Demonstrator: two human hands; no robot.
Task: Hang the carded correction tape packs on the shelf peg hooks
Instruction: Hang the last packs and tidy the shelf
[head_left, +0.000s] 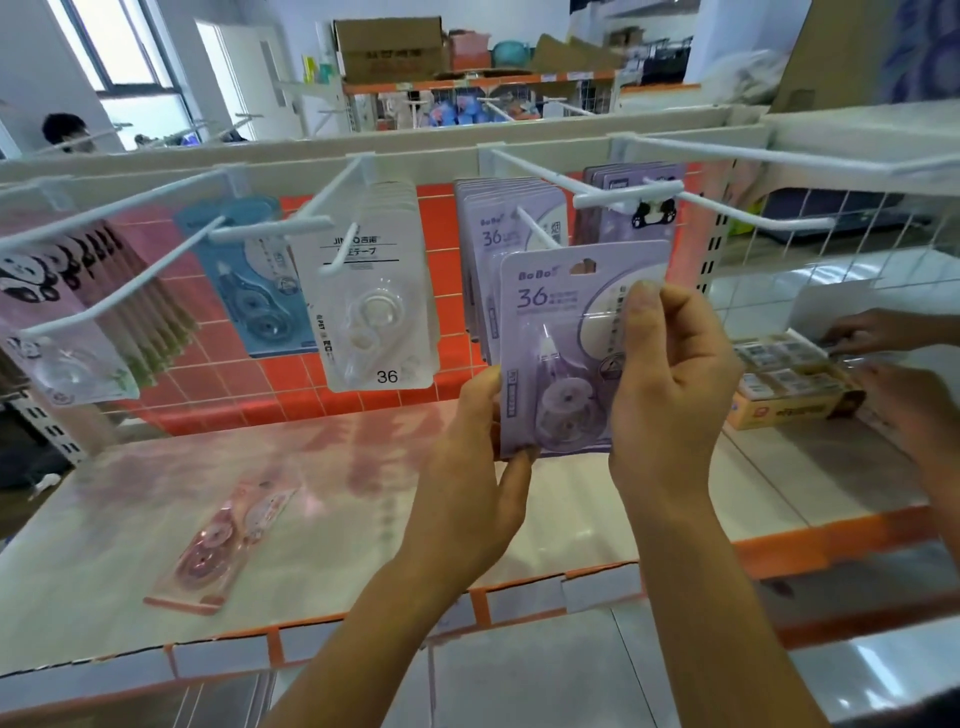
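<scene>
A purple carded correction tape pack (550, 332) is held upright in front of the shelf. My left hand (478, 457) pinches its lower left corner. My right hand (670, 374) grips its right side, fingers curled over the blister. The pack's hang hole sits just below and in front of the tip of a white peg hook (535, 228), which carries a row of matching purple packs (488, 244). A pink pack (223, 540) lies flat on the shelf board at the left.
Other white hooks hold white packs (374, 291), blue packs (249, 280) and pink panda packs (62, 312) to the left. Another person's hands (872, 332) work over a box of small items (789, 384) on the shelf at the right. A wire grid panel (831, 244) stands behind.
</scene>
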